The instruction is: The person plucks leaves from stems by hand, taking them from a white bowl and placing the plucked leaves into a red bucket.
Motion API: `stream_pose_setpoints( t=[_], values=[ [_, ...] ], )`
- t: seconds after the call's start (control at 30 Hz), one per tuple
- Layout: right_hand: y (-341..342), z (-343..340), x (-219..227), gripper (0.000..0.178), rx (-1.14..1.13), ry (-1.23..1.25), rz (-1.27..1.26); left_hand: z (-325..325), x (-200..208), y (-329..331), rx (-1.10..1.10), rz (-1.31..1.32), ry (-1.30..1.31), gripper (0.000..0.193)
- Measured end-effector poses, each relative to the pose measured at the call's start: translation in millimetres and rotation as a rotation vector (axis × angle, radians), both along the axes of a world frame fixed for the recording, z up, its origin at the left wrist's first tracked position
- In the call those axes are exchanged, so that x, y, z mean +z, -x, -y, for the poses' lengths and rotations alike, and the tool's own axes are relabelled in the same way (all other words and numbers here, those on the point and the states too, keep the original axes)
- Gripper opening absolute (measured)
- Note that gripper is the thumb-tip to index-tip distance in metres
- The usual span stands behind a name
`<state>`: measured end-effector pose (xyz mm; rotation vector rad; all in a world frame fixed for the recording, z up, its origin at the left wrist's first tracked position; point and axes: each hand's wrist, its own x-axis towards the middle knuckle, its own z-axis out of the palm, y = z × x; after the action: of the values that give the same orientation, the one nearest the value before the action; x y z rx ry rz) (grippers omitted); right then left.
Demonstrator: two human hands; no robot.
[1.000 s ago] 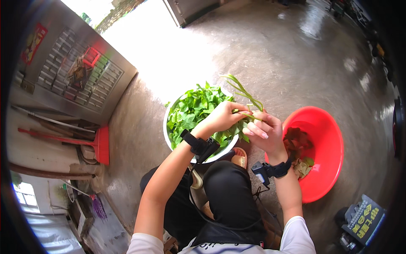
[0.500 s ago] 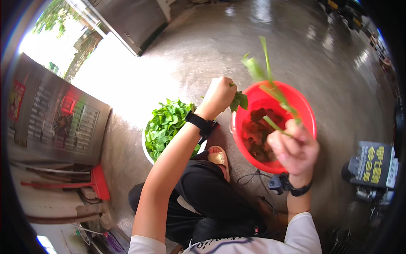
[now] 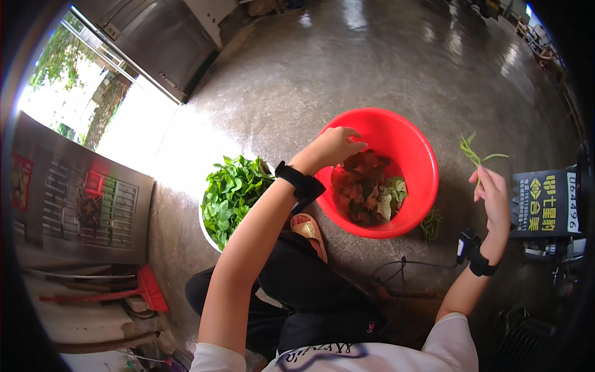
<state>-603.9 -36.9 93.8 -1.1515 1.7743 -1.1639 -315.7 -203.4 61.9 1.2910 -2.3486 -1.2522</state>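
Note:
My left hand (image 3: 336, 147) reaches over the left rim of a red bucket (image 3: 421, 186). Its fingers are slightly curled and apart, with nothing visible between them. Inside the bucket lie leaves (image 3: 365, 192) tinted reddish, with some pale green ones at the right. My right hand (image 3: 491, 192) is off to the right of the bucket, pinching a few thin green stems (image 3: 476, 152) upright between thumb and fingers. To the left of the bucket, a white basin (image 3: 203, 226) is heaped with fresh green leaves (image 3: 232, 195).
A small pile of green stems (image 3: 431, 224) lies on the concrete floor beside the bucket. My sandalled foot (image 3: 308, 232) is between basin and bucket. A black cable (image 3: 403, 263) runs near my right forearm. A dark printed plate (image 3: 545, 203) stands far right; a red broom (image 3: 149, 288) lies left.
The right hand has swung outward to the right with the stems, away from the bucket. The left hand has let go of its leaves, and pale green leaves now show in the bucket.

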Motion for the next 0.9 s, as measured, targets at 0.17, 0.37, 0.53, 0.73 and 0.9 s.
stream_pose_setpoints(
  t=[0.17,0.37,0.53,0.73,0.9],
  values=[
    [63,1,-65,0.032,-0.101,-0.284,-0.194,-3,-3,2,-0.022,-0.205,-0.081,0.035],
    [75,16,-121,0.050,-0.269,-0.732,-0.577,-21,13,12,-0.068,-0.180,-0.144,0.033],
    [31,39,-93,0.050,-0.226,-0.324,-0.448,-14,25,-33,0.109,0.062,0.494,0.028],
    [-104,73,-8,0.034,0.112,0.129,-0.463,-48,58,-159,0.346,0.644,1.024,0.013],
    [-239,77,9,0.027,0.533,0.325,-0.240,-91,19,-249,0.533,0.891,0.896,0.012]
  ],
)
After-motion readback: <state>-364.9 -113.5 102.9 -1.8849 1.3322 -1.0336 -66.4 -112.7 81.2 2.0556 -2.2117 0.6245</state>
